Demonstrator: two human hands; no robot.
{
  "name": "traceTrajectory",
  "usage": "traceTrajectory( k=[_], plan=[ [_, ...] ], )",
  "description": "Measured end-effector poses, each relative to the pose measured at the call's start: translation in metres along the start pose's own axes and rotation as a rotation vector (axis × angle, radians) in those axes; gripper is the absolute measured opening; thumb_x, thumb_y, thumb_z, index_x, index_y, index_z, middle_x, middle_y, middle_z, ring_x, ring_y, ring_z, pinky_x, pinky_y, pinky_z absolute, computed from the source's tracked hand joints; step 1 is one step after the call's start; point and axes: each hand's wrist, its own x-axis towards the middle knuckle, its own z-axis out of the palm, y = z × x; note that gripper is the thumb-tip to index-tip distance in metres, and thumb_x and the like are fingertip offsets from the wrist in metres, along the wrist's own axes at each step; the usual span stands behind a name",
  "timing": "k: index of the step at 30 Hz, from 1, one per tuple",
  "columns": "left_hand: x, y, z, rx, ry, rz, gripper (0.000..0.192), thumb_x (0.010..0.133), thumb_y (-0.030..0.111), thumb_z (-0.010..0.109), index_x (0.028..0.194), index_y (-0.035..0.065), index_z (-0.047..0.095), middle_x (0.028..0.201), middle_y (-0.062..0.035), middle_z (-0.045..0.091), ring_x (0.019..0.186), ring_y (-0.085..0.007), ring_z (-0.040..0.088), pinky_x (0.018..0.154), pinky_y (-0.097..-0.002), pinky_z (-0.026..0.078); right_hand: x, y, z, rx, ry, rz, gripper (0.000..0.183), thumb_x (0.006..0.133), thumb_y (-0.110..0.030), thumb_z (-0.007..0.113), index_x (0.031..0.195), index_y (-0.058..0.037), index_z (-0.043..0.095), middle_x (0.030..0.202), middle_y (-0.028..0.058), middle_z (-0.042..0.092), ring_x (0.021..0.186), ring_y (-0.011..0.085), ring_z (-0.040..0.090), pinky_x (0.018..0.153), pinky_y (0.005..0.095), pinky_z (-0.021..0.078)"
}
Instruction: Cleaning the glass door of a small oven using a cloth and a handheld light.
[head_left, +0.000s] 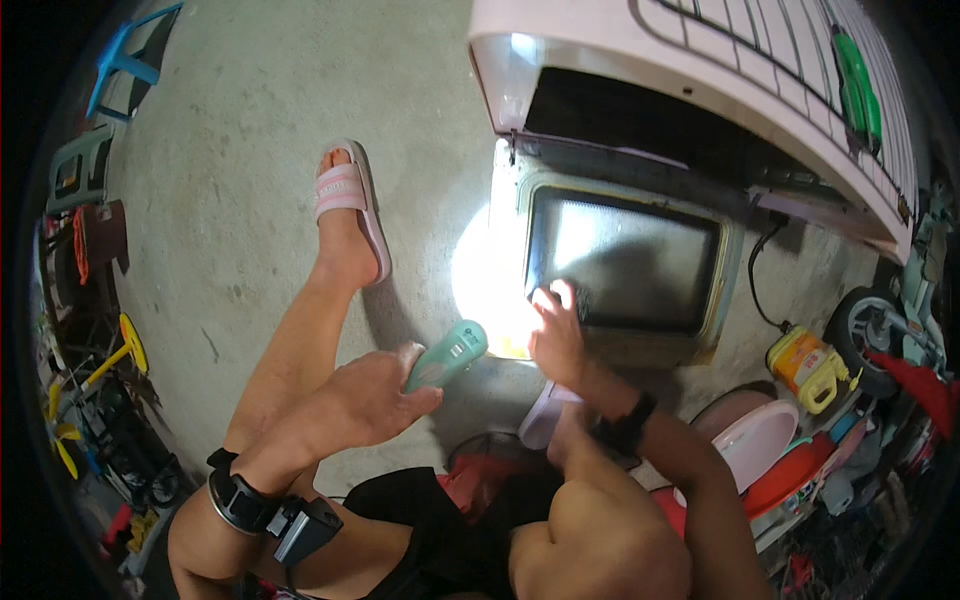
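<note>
My left hand (386, 394) grips a mint-green handheld flashlight (450, 355), whose bright beam falls on the floor and on the left side of an opened-down door (615, 255) with a dark glass window. This door belongs to a white appliance (637, 45), which looks like an oven; its cavity is dark. Over the lower left corner of the glass is my right hand (556, 334), fingers curled on a dark, rough scrubbing pad (576, 301). Glare hides part of the fingertips and of the door's left edge.
On top of the appliance, a wire rack (780, 67) holds a green object (857, 90). To the right are a yellow jug (810, 367), a wheel (866, 337) and stacked basins (757, 442). A blue stool (124, 64) stands at the far left. My slippered feet flank the lit floor.
</note>
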Motion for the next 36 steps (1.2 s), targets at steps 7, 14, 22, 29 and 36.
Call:
traceTrajectory(
  k=[7, 14, 22, 29, 36],
  plan=[
    [-0.007, 0.001, 0.003, -0.055, -0.001, 0.015, 0.039, 0.091, 0.028, 0.058, 0.117, -0.0005, 0.052, 0.077, -0.019, 0.062, 0.072, -0.0271, 0.061, 0.068, -0.0375, 0.045, 0.047, 0.01, -0.018, -0.269, -0.008, -0.123, 0.016, 0.075, -0.011, 0.064, 0.091, -0.0102, 0.064, 0.094, 0.0014, 0.056, 0.093, 0.0185, 0.05, 0.095, 0.0488, 0.0319],
    [-0.007, 0.007, 0.003, -0.023, 0.014, 0.064, 0.038, 0.092, 0.027, 0.057, 0.116, -0.0008, 0.052, 0.074, -0.0182, 0.061, 0.071, -0.0277, 0.06, 0.066, -0.038, 0.045, 0.029, 0.023, -0.007, -0.133, -0.009, -0.124, 0.037, 0.069, -0.011, 0.069, 0.106, -0.0108, 0.063, 0.097, 0.006, 0.053, 0.099, 0.0221, 0.048, 0.103, 0.0532, 0.0269],
    [-0.001, 0.005, 0.0, -0.013, 0.025, 0.037, 0.039, 0.092, 0.028, 0.058, 0.117, -0.0005, 0.051, 0.074, -0.018, 0.061, 0.07, -0.0254, 0.06, 0.066, -0.038, 0.044, 0.007, 0.005, 0.0, 0.012, -0.07, 0.036, 0.023, 0.076, -0.014, 0.064, 0.097, -0.0064, 0.065, 0.1, 0.0117, 0.056, 0.098, 0.0222, 0.05, 0.103, 0.0561, 0.0263],
    [-0.005, 0.014, 0.001, -0.038, -0.018, -0.017, 0.039, 0.092, 0.03, 0.057, 0.117, 0.0001, 0.051, 0.072, -0.0145, 0.059, 0.067, -0.0227, 0.057, 0.064, -0.0366, 0.043, 0.042, 0.018, -0.02, -0.161, 0.011, -0.028, 0.023, 0.079, -0.01, 0.059, 0.101, -0.0074, 0.067, 0.103, 0.0041, 0.059, 0.098, 0.0193, 0.052, 0.101, 0.0487, 0.0273],
    [-0.002, 0.017, 0.001, -0.013, -0.064, -0.009, 0.04, 0.093, 0.03, 0.056, 0.119, 0.0006, 0.051, 0.075, -0.0147, 0.058, 0.071, -0.0214, 0.056, 0.067, -0.0352, 0.043, 0.052, 0.024, -0.023, -0.226, -0.008, -0.013, 0.015, 0.081, -0.012, 0.058, 0.092, -0.0104, 0.067, 0.098, 0.0016, 0.06, 0.099, 0.0202, 0.053, 0.099, 0.0507, 0.0283]
  ],
)
